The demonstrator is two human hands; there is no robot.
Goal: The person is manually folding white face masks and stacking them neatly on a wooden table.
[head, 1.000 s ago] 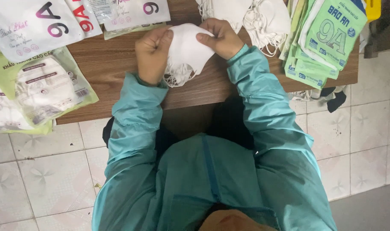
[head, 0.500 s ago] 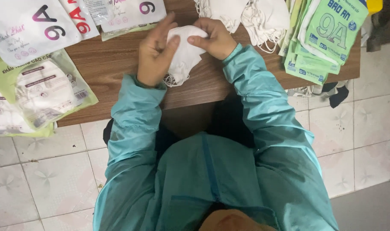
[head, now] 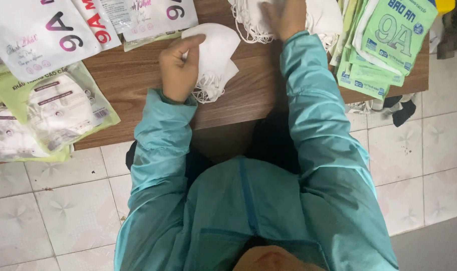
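My left hand (head: 178, 70) is closed on a small stack of folded white face masks (head: 216, 52), pinching it against the brown wooden table (head: 133, 75); the ear loops hang out at the stack's lower edge. My right hand (head: 286, 17) lies on a loose pile of white masks (head: 248, 22) at the table's far edge. It is blurred, so I cannot see whether its fingers grip a mask. Both arms are in teal sleeves.
White printed packets (head: 43, 35) lie at the far left of the table. Green-edged clear packets filled with masks (head: 58, 110) overhang its left front edge. A stack of green packets (head: 389, 45) sits at the right. Pale floor tiles (head: 424, 145) surround the table.
My right hand has let go of the mask stack and moved away to the loose pile at the far edge. My left hand keeps the stack, now lowered a little.
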